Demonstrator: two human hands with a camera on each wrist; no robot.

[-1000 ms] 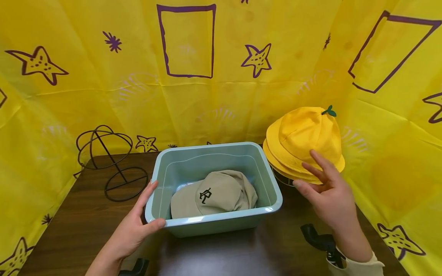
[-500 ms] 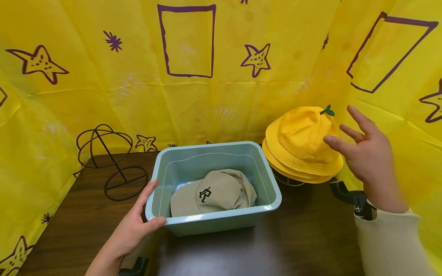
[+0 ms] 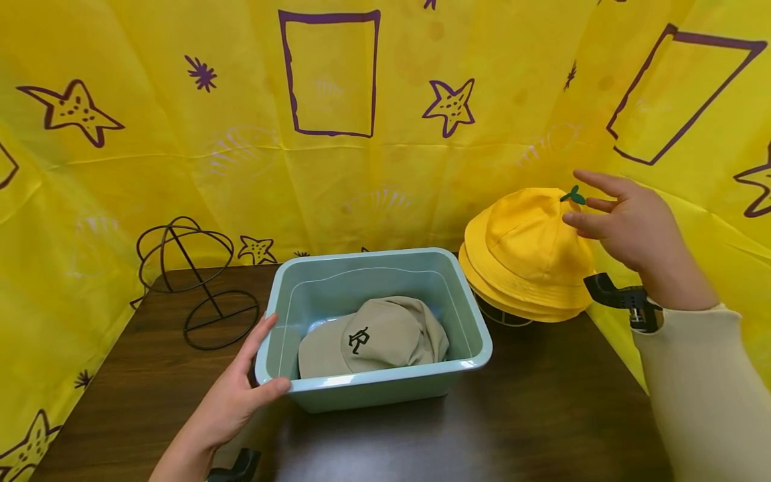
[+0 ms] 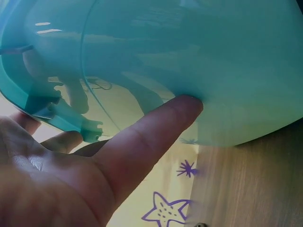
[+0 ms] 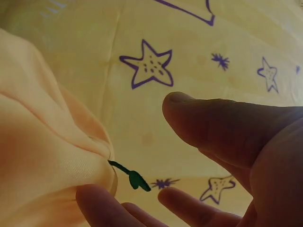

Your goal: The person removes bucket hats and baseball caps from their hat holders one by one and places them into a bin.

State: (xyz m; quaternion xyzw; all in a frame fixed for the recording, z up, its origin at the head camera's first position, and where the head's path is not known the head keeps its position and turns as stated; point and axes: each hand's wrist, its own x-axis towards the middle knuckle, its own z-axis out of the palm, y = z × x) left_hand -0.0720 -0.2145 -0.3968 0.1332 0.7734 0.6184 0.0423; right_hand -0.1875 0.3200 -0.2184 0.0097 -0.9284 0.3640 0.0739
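At the left front corner of a blue-green plastic tub [image 3: 373, 385], my left hand [image 3: 231, 395] holds the rim, thumb at the front and fingers along the left side. The left wrist view shows the thumb [image 4: 156, 137] pressed to the tub's outer wall. Inside lies a beige baseball cap [image 3: 385, 338] with a dark letter emblem. My right hand [image 3: 638, 224], fingers spread, is at the top of a stack of yellow brimmed hats [image 3: 530, 248]. Between thumb and fingers in the right wrist view is the top hat's green sprout [image 5: 135, 178]; nothing is gripped there.
A black wire hat stand [image 3: 205, 284] is at the left on the dark wooden table [image 3: 144, 395]. Part of another wire stand [image 3: 502, 314] shows beneath the yellow hats. A yellow curtain [image 3: 409, 181] with purple drawings closes off the back and sides.
My right hand has moved up and right from the front of the yellow hats, then back left to the sprout. The left hand stays at the tub.
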